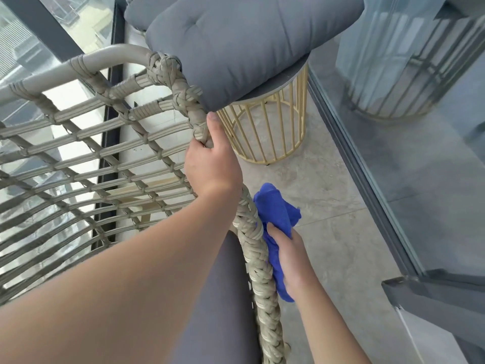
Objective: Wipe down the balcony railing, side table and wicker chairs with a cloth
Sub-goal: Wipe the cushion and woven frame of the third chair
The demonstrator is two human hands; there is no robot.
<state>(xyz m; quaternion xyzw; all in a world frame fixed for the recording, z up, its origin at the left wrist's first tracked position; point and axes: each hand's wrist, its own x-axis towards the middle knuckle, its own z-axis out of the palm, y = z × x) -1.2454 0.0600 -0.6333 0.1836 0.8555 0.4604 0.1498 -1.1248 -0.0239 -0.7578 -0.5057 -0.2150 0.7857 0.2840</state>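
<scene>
Blue cloth (275, 214), R hand (294, 261), braided wicker rim (252, 232)

Two bare forearms in view, no sleeves visible up to the frame edge. Left hand (212, 164): no glove, no ring, no watch or band at the wrist; short plain thumbnail, no polish. Right hand (291, 261): also ungloved, wrist bare, no jewellery seen. No marks or tattoos visible on either arm.

Home balcony: wicker chair (86, 143), glass railing (52, 35), tiled floor (328, 193).
</scene>
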